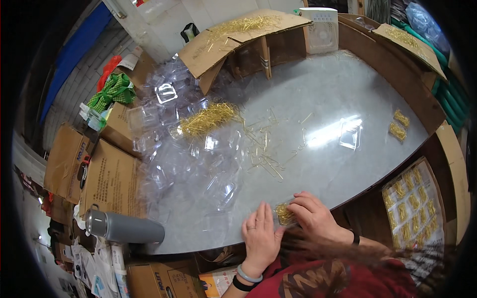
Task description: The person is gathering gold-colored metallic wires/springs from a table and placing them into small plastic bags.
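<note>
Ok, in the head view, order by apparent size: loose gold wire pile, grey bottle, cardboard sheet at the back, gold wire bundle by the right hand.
1. Cardboard sheet
2. Grey bottle, perhaps helped by nearness
3. Loose gold wire pile
4. Gold wire bundle, partly hidden by the right hand

A grey table [323,174] bears clear cases [223,192], golden wires [208,120] and 1 bottle [130,228].

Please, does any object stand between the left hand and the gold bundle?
Nothing clearly visible: the left hand lies just left of the gold bundle, though clear plastic there could be missed. The right hand covers its right edge.
</note>
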`<state>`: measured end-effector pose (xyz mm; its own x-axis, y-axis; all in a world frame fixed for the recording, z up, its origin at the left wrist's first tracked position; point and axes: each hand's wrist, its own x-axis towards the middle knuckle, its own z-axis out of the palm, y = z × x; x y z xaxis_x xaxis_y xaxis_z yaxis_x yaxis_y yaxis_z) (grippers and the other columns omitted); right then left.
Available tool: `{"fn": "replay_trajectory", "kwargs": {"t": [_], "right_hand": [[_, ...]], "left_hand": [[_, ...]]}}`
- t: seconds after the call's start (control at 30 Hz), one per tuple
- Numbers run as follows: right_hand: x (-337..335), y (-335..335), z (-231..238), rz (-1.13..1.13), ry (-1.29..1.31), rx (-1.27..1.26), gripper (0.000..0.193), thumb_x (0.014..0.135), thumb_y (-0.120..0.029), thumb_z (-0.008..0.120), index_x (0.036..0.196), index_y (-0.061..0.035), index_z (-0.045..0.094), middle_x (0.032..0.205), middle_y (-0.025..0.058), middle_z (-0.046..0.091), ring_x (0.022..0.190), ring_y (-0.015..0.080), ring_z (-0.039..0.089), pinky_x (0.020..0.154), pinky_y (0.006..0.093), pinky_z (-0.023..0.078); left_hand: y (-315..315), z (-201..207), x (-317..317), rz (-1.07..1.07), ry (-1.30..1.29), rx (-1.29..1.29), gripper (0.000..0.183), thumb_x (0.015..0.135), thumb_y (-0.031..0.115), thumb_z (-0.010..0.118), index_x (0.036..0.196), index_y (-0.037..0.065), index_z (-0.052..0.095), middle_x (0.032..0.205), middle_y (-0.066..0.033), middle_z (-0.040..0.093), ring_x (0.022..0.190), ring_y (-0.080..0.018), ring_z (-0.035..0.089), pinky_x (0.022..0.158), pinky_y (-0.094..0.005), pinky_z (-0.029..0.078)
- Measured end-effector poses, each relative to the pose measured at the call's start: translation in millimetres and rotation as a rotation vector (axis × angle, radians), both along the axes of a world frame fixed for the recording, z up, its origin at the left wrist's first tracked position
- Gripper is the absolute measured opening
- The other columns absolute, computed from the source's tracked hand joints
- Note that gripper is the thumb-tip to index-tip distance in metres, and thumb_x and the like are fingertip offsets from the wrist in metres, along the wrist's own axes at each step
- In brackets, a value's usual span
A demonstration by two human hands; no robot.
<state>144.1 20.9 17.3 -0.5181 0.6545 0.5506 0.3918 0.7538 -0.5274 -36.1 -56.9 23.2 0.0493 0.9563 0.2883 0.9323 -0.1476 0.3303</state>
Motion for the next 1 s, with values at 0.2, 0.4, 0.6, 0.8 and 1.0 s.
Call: {"fn": "replay_trajectory", "kwargs": {"t": [0.2, 0.4, 0.6, 0.8, 1.0], "right_hand": [[3, 7, 6, 0.065, -0.025, -0.041, 0.042, 0.077, 0.004, 0.065, 0.118, -0.0002, 0.060, 0.115, 0.0161, 0.060, 0.117, 0.0367, 0.058, 0.108, 0.0499, 0.045], [9, 23, 9, 0.157, -0.081, -0.058, 0.042, 0.083, -0.003, 0.069, 0.123, -0.0006, 0.057, 0.119, 0.0164, 0.059, 0.119, 0.0350, 0.056, 0.111, 0.0521, 0.041], [9, 23, 6, 0.094, -0.042, -0.048, 0.033, 0.082, -0.001, 0.068, 0.114, -0.0009, 0.060, 0.113, 0.0166, 0.059, 0.115, 0.0357, 0.058, 0.110, 0.0499, 0.043], [5, 19, 4, -0.039, 0.006, -0.080, 0.030, 0.080, 0.005, 0.064, 0.109, -0.0005, 0.061, 0.109, 0.0174, 0.058, 0.113, 0.0376, 0.058, 0.109, 0.0493, 0.044], [9, 27, 3, 0.070, 0.031, -0.106, 0.032, 0.086, 0.001, 0.065, 0.117, -0.0016, 0.060, 0.120, 0.0175, 0.056, 0.119, 0.0384, 0.055, 0.111, 0.0529, 0.041]], "left_hand": [[1, -6, 5, -0.038, 0.098, -0.029, 0.066, 0.099, 0.038, 0.055, 0.148, -0.003, 0.040, 0.158, -0.0183, 0.034, 0.140, -0.0418, 0.033, 0.113, -0.0552, 0.023], [8, -1, 1, -0.063, 0.083, -0.065, 0.067, 0.098, 0.039, 0.056, 0.150, 0.000, 0.039, 0.160, -0.0146, 0.032, 0.144, -0.0446, 0.026, 0.116, -0.0600, 0.017], [8, -3, 2, -0.057, 0.159, -0.097, 0.063, 0.099, 0.034, 0.056, 0.152, 0.005, 0.039, 0.163, -0.0121, 0.028, 0.146, -0.0445, 0.023, 0.116, -0.0649, 0.010], [9, -3, 4, -0.084, 0.148, -0.068, 0.061, 0.098, 0.031, 0.056, 0.150, 0.005, 0.040, 0.161, -0.0141, 0.030, 0.145, -0.0445, 0.025, 0.116, -0.0648, 0.010], [33, -8, 9, -0.199, -0.214, 0.029, 0.063, 0.088, 0.028, 0.073, 0.137, 0.000, 0.043, 0.151, -0.0255, 0.035, 0.140, -0.0455, 0.033, 0.115, -0.0600, 0.023]]}}
